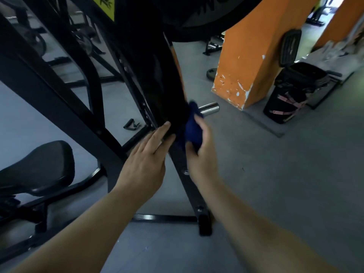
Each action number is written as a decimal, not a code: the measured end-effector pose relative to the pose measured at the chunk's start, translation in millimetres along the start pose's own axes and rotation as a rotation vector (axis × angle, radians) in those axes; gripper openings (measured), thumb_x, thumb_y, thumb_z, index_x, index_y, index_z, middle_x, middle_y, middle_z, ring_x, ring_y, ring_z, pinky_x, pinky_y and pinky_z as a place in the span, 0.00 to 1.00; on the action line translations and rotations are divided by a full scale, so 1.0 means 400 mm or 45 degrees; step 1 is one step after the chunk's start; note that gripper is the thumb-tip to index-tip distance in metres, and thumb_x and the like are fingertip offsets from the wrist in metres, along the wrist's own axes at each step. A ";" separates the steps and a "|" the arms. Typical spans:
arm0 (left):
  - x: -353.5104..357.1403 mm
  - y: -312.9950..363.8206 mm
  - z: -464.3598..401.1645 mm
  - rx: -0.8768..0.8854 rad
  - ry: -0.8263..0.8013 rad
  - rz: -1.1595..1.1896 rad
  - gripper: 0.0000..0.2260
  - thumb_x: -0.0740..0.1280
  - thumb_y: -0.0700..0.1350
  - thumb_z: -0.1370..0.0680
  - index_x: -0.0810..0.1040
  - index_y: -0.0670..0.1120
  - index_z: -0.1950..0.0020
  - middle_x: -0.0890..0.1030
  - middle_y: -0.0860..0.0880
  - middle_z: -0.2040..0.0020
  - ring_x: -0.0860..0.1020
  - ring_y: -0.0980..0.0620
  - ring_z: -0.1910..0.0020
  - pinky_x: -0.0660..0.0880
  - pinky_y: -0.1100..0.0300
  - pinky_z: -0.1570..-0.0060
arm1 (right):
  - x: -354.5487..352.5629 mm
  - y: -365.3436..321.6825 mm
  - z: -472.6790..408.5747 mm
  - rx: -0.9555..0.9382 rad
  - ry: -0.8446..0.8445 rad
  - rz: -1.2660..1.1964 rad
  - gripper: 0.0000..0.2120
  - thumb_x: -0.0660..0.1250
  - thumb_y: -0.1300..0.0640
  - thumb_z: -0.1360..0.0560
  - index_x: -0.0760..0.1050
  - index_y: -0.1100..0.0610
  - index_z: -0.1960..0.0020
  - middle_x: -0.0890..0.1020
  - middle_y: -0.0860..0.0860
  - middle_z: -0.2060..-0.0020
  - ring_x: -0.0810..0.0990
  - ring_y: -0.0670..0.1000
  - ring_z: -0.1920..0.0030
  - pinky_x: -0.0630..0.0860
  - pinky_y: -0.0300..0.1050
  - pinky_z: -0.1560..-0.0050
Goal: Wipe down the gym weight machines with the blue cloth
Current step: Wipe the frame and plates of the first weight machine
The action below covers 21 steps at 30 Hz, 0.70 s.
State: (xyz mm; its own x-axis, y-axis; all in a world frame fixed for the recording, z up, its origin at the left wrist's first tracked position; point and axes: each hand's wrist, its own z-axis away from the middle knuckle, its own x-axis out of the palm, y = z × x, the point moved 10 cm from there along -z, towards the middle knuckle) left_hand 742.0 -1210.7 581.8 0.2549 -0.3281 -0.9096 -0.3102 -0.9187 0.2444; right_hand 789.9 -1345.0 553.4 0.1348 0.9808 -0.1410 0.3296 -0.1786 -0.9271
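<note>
While your right hand bunches the blue cloth against the machine's black upright, beside the chrome peg, your left hand lies flat, fingers straight. Cloth: soft, light; keep it wadded in the palm. Yellow label unreadable.

The post slants up the middle. The left hand lies flat on its left face; the right hand holds the cloth against its right face. A peg juts right, behind the cloth. The seat sits far left, the pillar and bin right, behind.
</note>
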 end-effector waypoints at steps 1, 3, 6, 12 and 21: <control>-0.007 -0.014 0.007 -0.008 -0.006 0.025 0.26 0.63 0.37 0.22 0.65 0.46 0.24 0.55 0.53 0.21 0.61 0.48 0.25 0.66 0.47 0.29 | -0.006 0.065 0.028 0.175 0.035 -0.037 0.32 0.62 0.75 0.27 0.66 0.44 0.34 0.72 0.49 0.35 0.74 0.49 0.35 0.76 0.40 0.40; -0.025 -0.041 0.019 -0.010 -0.012 0.047 0.26 0.61 0.38 0.21 0.64 0.48 0.23 0.56 0.54 0.21 0.60 0.50 0.24 0.65 0.48 0.28 | -0.023 0.181 0.086 0.575 0.089 -0.098 0.31 0.61 0.74 0.26 0.69 0.38 0.42 0.76 0.54 0.40 0.79 0.58 0.43 0.80 0.46 0.48; -0.055 -0.070 0.016 0.053 -0.002 0.050 0.26 0.61 0.38 0.21 0.62 0.48 0.23 0.56 0.54 0.21 0.57 0.52 0.23 0.62 0.52 0.27 | -0.077 0.053 0.066 0.208 0.292 0.157 0.30 0.61 0.71 0.25 0.71 0.36 0.40 0.74 0.46 0.35 0.77 0.52 0.39 0.77 0.50 0.40; -0.051 -0.075 -0.005 0.155 0.001 0.177 0.31 0.63 0.36 0.23 0.57 0.47 0.21 0.55 0.52 0.22 0.59 0.51 0.24 0.59 0.57 0.27 | 0.053 -0.267 0.025 -1.003 0.182 1.105 0.20 0.61 0.68 0.23 0.76 0.56 0.33 0.68 0.52 0.34 0.70 0.56 0.38 0.65 0.41 0.33; 0.040 -0.092 0.035 0.096 0.013 0.278 0.34 0.63 0.36 0.22 0.52 0.48 0.20 0.52 0.52 0.21 0.58 0.52 0.24 0.58 0.60 0.28 | 0.062 -0.092 0.074 -1.168 -0.223 1.540 0.23 0.60 0.67 0.25 0.77 0.53 0.34 0.68 0.52 0.36 0.71 0.56 0.41 0.77 0.52 0.45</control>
State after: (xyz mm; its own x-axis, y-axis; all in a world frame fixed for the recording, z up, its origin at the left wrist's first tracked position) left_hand 744.8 -1179.2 553.6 0.1831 -0.5194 -0.8347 -0.4264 -0.8070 0.4086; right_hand 753.4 -1311.9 573.9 0.6529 0.2008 -0.7304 0.5621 -0.7747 0.2896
